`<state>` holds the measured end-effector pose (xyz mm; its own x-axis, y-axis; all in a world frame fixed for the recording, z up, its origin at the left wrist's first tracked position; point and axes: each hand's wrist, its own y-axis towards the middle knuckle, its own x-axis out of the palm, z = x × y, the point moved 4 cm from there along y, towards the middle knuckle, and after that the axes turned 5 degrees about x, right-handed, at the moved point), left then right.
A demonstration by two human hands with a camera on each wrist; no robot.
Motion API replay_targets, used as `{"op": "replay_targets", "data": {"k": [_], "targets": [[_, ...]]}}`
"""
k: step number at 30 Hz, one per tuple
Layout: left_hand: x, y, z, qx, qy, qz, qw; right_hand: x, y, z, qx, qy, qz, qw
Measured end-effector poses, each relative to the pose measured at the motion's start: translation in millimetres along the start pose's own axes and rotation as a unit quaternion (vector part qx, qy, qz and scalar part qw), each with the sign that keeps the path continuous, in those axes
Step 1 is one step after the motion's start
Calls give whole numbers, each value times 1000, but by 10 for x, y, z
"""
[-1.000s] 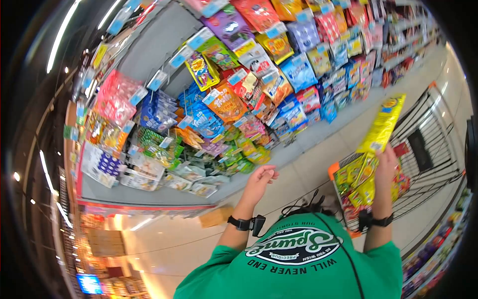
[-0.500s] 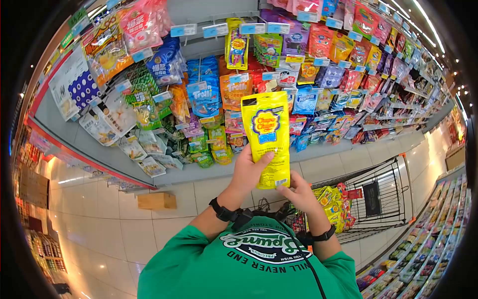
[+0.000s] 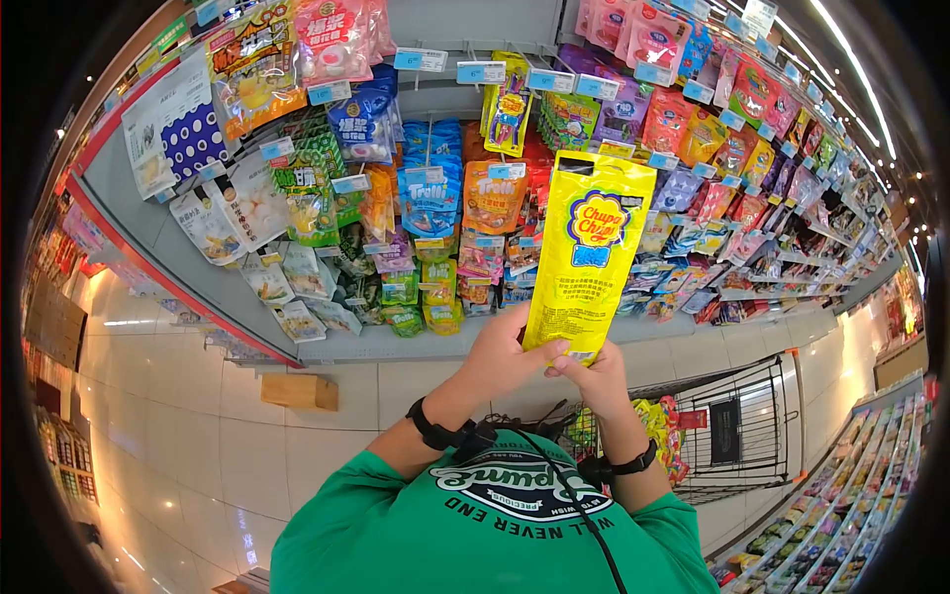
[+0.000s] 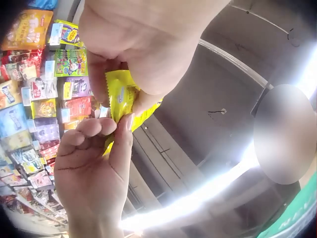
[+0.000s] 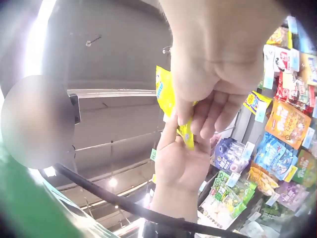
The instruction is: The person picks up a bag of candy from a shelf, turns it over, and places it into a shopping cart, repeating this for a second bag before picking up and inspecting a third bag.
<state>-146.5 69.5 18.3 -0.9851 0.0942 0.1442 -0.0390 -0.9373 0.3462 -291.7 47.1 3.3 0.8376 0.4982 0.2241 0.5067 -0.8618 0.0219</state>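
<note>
A tall yellow Chupa Chups candy packet stands upright before the chest, printed face toward the head view and tilted slightly right. My left hand pinches its lower left edge, the thumb lying across the front. From the right, my right hand pinches the bottom end, its thumb meeting the left one. In the left wrist view the packet's end shows between the left hand's fingers, with the right fingertips just below. Fingers hide part of the packet in the right wrist view.
Ahead, a shelf wall holds hanging candy bags with blue price tags. A wire shopping cart with bright packets inside stands to the right. A wooden box sits on the tiled floor at left.
The yellow packet was first held out over the cart by the right hand alone. It came in front of the chest into both hands, then shifted a little right and up.
</note>
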Motion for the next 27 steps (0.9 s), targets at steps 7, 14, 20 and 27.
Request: {"op": "replay_targets", "data": {"k": [7,14,20,27], "targets": [[-23,50,266,27,179,-15,983,-208,65,108,47,-109,-99,988],[81,167,126,-37,71,-57,995,-325,19,63,18,-34,-79,996],[295,148,180,0,-36,-66,997,-427,-65,-27,-34,60,-64,996],[226,276,-449,-147,13,-79,986,-573,93,210,65,26,39,997]]}}
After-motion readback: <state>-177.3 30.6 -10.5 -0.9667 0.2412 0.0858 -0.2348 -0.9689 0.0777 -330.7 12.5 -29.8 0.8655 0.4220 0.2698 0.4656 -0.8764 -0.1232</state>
